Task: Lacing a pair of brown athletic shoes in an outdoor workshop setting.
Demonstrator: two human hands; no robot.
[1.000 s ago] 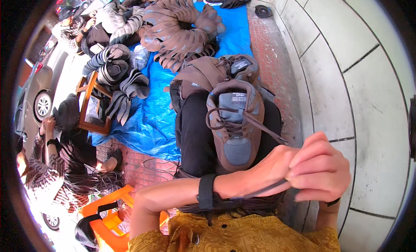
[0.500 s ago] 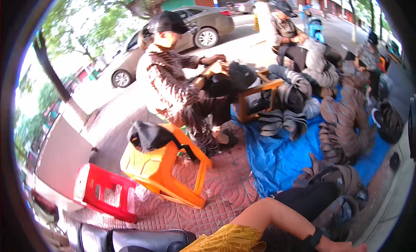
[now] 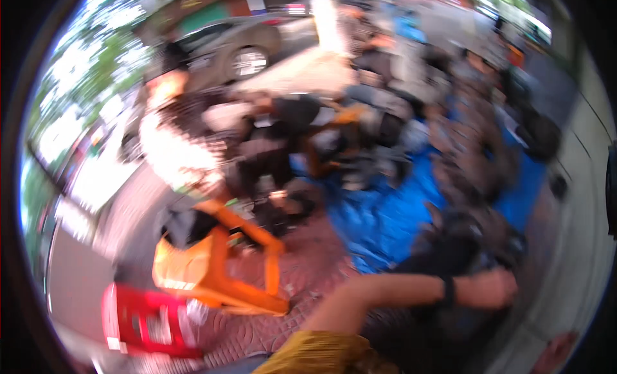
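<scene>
Shoes in brown lie near the left hand, just beyond it at the lower right of the head view, so smeared by blur that their number and outlines cannot be made out. The left hand's fingers run together; its grip looks curled, but how far it is open, or whether it has hold of anything, I cannot tell. Lower down, the right hand is a dim patch of skin near the pale wall, and its grip cannot be read either. One black wristband circles the left wrist; one mustard sleeve is cut off by the lower edge. Two stools stand at left: one orange stool, with one shapeless black item on it, and one red stool. One blue sheet bears brown pieces too blurred to count. One co-worker sits nearest, hands indistinct, partly covering one grey car.
</scene>
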